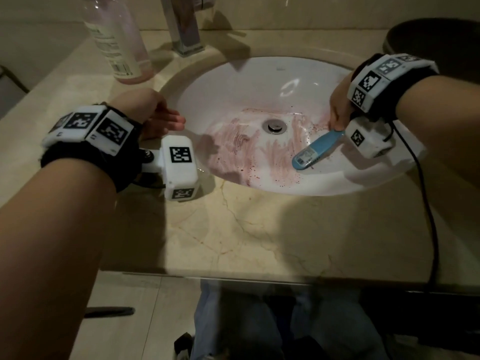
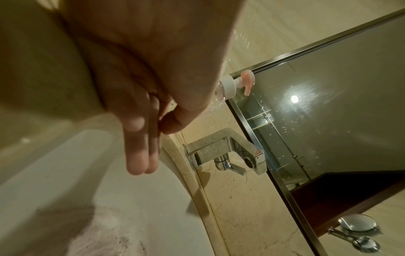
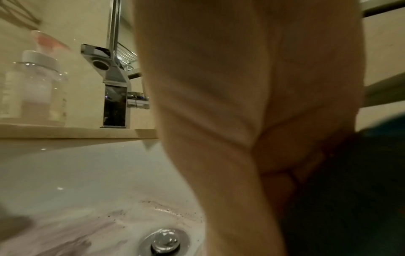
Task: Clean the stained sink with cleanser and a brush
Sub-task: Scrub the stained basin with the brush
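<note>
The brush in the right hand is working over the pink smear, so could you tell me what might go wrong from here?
1. The brush sits low in the sink; hard strokes could flick pink residue onto the countertop.
2. The right hand works near the drain, so loosened specks may only get pushed around it.
3. The left hand rests at the rim and could slip if wet.
</note>
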Available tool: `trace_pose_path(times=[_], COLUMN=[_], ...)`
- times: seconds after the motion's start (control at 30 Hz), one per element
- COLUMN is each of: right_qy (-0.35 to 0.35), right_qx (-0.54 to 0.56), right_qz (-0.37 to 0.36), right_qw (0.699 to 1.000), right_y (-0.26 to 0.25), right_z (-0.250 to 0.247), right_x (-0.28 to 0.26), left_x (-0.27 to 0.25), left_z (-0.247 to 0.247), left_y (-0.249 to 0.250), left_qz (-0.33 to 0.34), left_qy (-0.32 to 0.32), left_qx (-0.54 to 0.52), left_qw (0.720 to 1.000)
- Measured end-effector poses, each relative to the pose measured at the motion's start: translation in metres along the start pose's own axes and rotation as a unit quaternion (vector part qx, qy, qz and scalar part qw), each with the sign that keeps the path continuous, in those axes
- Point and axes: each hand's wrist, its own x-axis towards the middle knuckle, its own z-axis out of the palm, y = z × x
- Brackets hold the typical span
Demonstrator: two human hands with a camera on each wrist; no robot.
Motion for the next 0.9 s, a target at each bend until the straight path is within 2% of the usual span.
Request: trace_pose_path(times=[0.03, 0.1, 0.17, 0.23, 0.33, 0.4, 0.5, 0.7, 0.77, 0.8, 0.83, 0.87, 0.9], right_qy=[0.003, 0.095, 0.212, 0.297, 0.363, 0.368, 0.335, 0.353, 0.334, 0.325, 0.349, 0.324, 0.305], right_qx=[0.019, -0.040, -0.116, -0.144, -0.122, -0.123, -0.136, -0.197, -0.169, -0.142, -0.129, -0.103, -0.113], right_qz=[0.010, 0.028, 0.044, 0.039, 0.032, 0.033, 0.039, 0.030, 0.074, 0.126, 0.151, 0.169, 0.152], right_qw=[1.000, 0.994, 0.969, 0.943, 0.923, 0.921, 0.932, 0.914, 0.924, 0.927, 0.916, 0.925, 0.934], right_y=[0.000, 0.001, 0.000, 0.000, 0.000, -0.008, -0.027, -0.040, -0.044, -0.045, -0.038, -0.037, -0.035], right_z=[0.002, 0.003, 0.006, 0.005, 0.005, 0.002, -0.002, -0.001, 0.002, 0.003, 0.006, 0.004, -0.002], right_x=[-0.003, -0.006, -0.012, -0.008, 0.003, 0.010, 0.024, 0.025, 0.028, 0.019, 0.018, 0.016, 0.018], left_x=[0.000, -0.001, -0.002, -0.002, -0.001, 0.000, 0.000, -0.001, -0.001, -0.001, -0.001, -0.002, -0.002], left_z=[0.000, 0.000, 0.001, 0.001, 0.000, 0.000, 0.001, 0.001, 0.001, 0.001, 0.001, 0.001, 0.001], left_y=[0.000, -0.001, -0.001, -0.001, -0.001, -0.001, 0.000, -0.001, -0.001, -0.001, -0.001, -0.001, -0.001], left_qz=[0.001, 0.002, 0.004, 0.005, 0.005, 0.002, 0.001, 0.004, 0.002, 0.002, 0.003, 0.004, 0.005], left_qy=[0.001, 0.002, 0.002, 0.001, 0.001, 0.005, 0.009, 0.008, 0.008, 0.007, 0.006, 0.006, 0.005], left_qx=[-0.002, -0.005, -0.009, -0.014, -0.012, -0.009, -0.008, -0.022, -0.024, -0.025, -0.025, -0.023, -0.021], left_qw=[1.000, 1.000, 1.000, 1.000, 1.000, 1.000, 1.000, 1.000, 1.000, 1.000, 1.000, 1.000, 1.000])
